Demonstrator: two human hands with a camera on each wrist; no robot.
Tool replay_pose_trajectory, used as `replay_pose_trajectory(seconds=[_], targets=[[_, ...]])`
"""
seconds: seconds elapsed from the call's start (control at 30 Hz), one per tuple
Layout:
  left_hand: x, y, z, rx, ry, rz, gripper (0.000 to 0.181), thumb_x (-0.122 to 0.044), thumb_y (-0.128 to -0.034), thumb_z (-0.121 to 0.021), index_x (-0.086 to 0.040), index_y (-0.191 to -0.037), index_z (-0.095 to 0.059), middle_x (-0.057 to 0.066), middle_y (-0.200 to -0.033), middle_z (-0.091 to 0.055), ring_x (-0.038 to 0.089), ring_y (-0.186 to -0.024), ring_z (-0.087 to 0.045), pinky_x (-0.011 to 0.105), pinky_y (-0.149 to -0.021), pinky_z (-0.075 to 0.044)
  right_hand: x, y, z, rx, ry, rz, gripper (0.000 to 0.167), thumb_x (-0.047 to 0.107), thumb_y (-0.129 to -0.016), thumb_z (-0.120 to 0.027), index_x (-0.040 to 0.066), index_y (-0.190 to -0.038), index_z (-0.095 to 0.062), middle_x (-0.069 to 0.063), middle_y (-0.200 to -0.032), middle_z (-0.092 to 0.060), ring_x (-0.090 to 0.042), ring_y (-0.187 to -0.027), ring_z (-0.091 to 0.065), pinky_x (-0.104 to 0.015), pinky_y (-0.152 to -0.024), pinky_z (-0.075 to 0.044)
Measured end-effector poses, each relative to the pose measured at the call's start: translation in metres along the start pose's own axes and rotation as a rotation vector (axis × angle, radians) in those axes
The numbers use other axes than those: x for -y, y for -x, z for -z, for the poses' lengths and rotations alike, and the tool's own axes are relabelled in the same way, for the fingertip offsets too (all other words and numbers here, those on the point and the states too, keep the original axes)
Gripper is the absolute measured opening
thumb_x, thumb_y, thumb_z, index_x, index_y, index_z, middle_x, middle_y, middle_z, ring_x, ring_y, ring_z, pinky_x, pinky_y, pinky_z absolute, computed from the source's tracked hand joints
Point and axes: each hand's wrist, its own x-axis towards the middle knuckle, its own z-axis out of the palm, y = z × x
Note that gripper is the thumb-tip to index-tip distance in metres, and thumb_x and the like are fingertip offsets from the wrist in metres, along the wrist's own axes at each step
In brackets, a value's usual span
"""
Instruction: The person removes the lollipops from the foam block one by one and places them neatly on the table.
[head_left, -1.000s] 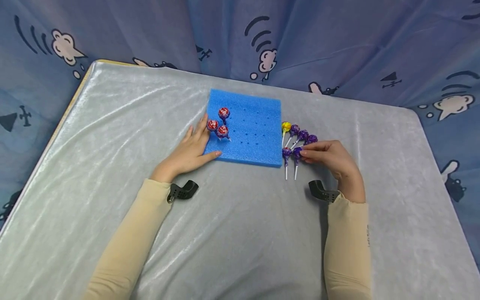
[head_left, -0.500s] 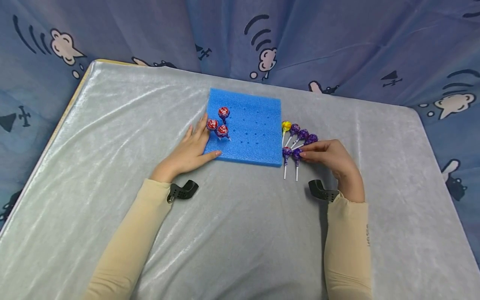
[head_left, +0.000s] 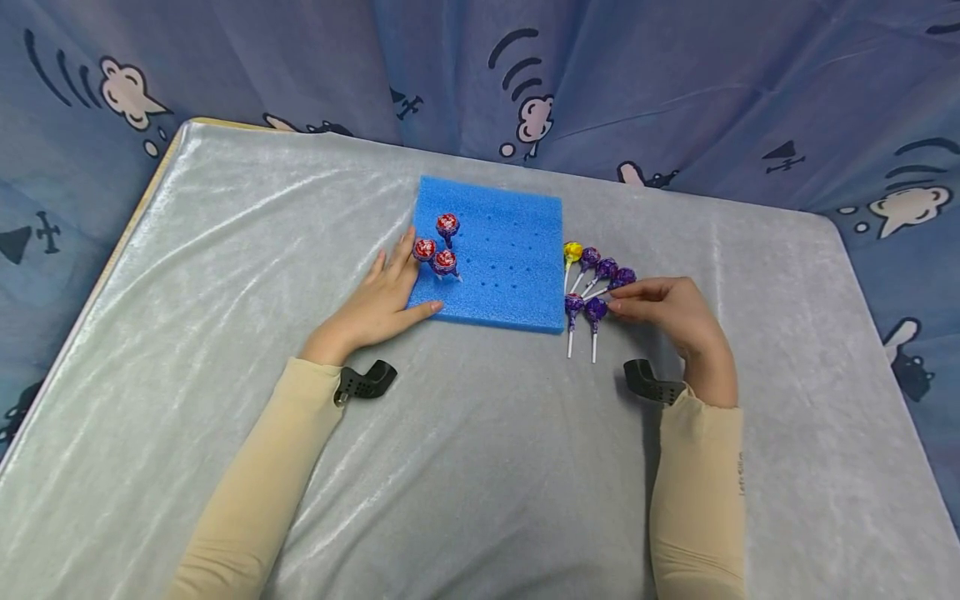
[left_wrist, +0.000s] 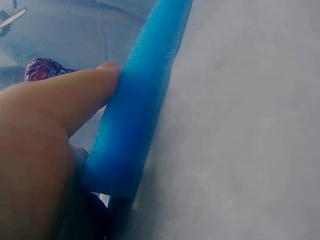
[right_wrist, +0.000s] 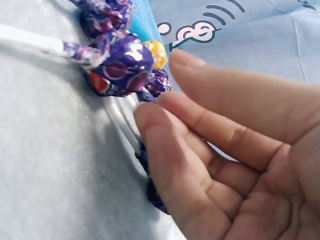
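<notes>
- I see L hand (head_left: 375,304) w/ fingers spread, nothing held, at L edge of foam (head_left: 498,254).
- R hand (head_left: 667,312) half open, nothing held, by purple lollipop (head_left: 596,309) off foam's R edge.
- Tablecloth (head_left: 465,467) runs wide btwn sleeves (head_left: 255,467).

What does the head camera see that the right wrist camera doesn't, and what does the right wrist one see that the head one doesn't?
Only the head view: the left hand resting on the blue foam, the foam's little holes, and three red-topped lollipops standing in it.

Only the right wrist view: the palm side of the right hand.

Both: part of the right hand, purple lollipops, a yellow lollipop, some blue foam, the grey cloth and the patterned curtain.
</notes>
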Motion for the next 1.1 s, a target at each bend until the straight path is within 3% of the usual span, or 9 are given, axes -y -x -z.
replay_pose_trajectory(seconds=[0.33, 0.7, 0.87, 1.1], targets=[[0.0, 0.0, 0.0, -0.005, 0.006, -0.001, 0.083, -0.043, -0.0966, -0.048, 0.008, -0.147, -0.008, 0.016, -0.154, 0.02, 0.024, -0.142, 0.014, 0.044, -0.113, 0.008, 0.0, 0.001, 0.0, -0.038, -0.058, 0.054, 0.042, 0.016, -0.084, -0.072, -0.014, -0.112, -0.061, 0.014, -0.081, -0.067, -0.004, -0.077, -0.061, -0.018, -0.07, -0.047], [0.001, 0.0, 0.0, -0.005, 0.013, 0.001, 0.082, -0.042, -0.0968, -0.048, 0.008, -0.147, -0.007, 0.016, -0.154, 0.021, 0.024, -0.142, 0.015, 0.043, -0.113, 0.009, 0.014, 0.0, -0.016, -0.124, -0.189, 0.168, 0.027, 0.008, -0.082, -0.073, -0.007, -0.103, -0.068, 0.012, -0.083, -0.068, -0.005, -0.078, -0.062, -0.016, -0.07, -0.049], [0.001, -0.001, -0.001, -0.004, 0.018, -0.001, 0.081, -0.042, -0.097, -0.048, 0.007, -0.148, -0.007, 0.016, -0.154, 0.02, 0.025, -0.142, 0.014, 0.042, -0.113, 0.009, 0.025, -0.003, -0.031, -0.101, -0.303, 0.237, 0.025, 0.001, -0.081, -0.072, -0.012, -0.101, -0.066, 0.007, -0.082, -0.069, -0.006, -0.074, -0.064, -0.017, -0.07, -0.052], [0.001, -0.001, -0.001, -0.008, 0.023, -0.006, 0.084, -0.042, -0.0965, -0.049, 0.006, -0.148, -0.004, 0.016, -0.154, 0.019, 0.024, -0.142, 0.014, 0.043, -0.113, 0.009, 0.047, -0.007, -0.053, -0.04, -0.361, 0.314, 0.032, -0.006, -0.081, -0.07, -0.021, -0.107, -0.058, 0.003, -0.088, -0.07, -0.006, -0.081, -0.067, -0.02, -0.074, -0.053]])
